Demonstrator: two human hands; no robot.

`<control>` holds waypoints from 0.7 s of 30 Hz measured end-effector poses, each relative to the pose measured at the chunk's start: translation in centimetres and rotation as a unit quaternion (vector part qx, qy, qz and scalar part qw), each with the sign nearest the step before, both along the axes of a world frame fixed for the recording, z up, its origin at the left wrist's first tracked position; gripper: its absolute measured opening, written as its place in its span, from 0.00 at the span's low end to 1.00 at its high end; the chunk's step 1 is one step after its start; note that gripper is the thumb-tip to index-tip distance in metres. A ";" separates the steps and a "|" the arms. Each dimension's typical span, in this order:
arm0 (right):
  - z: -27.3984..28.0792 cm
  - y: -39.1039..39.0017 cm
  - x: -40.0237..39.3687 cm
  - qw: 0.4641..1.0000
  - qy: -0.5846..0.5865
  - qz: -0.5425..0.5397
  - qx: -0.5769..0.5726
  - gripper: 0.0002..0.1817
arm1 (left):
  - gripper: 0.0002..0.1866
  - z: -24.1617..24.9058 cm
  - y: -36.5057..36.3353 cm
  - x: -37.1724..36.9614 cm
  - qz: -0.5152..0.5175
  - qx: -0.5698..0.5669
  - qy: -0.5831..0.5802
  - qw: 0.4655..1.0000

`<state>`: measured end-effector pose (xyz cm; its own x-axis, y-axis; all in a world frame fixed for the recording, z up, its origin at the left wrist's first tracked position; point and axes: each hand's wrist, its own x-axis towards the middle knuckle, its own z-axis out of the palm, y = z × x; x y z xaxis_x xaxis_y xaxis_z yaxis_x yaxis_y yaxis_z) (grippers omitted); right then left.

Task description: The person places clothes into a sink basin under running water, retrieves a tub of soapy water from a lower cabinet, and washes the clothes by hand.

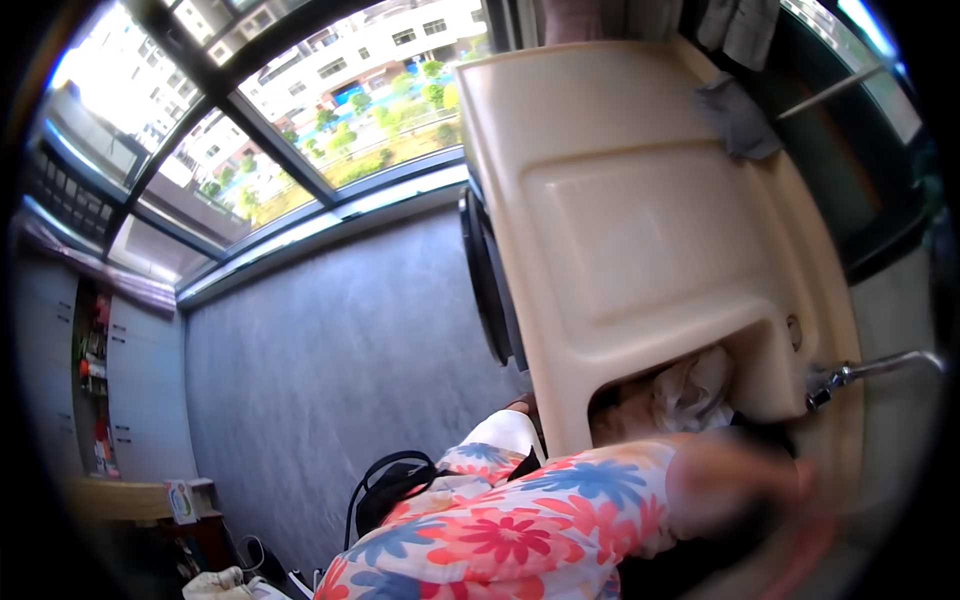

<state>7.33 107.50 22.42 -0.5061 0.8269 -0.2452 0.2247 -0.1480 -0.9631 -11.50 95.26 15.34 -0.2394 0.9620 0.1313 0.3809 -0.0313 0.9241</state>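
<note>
A floral sleeve [570, 490] reaches right across the lower part of the head view. Beyond it my left hand [797, 482] is smeared by motion near the right rim of the beige wash basin [640, 230]; its fingers cannot be made out. Just below, a blurred pinkish shape appears to be my right hand [808, 545], also without clear fingers. Whether either holds anything is hidden by blur. Pale wet-looking cloth [692, 385] lies in the basin's sink, above the sleeve. A metal faucet [850, 374] is above the hands.
A grey cloth [738, 115] hangs over the basin's upper right edge. Left of the basin stands a dark round-edged object [485, 280] on the grey floor [330, 350]. Windows run along the top left; cabinets [150, 390] stand at the far left. A small box [182, 501] is at lower left.
</note>
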 end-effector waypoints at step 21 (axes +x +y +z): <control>-0.8 -8.7 -6.4 0.893 -0.217 0.343 0.196 0.13 | 0.18 6.9 -26.8 -6.3 -0.057 -0.241 0.342 0.907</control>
<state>0.92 98.80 21.66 -0.8535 0.4250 -0.3015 0.4982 0.4960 -0.7112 -17.76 68.49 22.21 -0.1565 0.9602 -0.2314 0.8892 0.2389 0.3902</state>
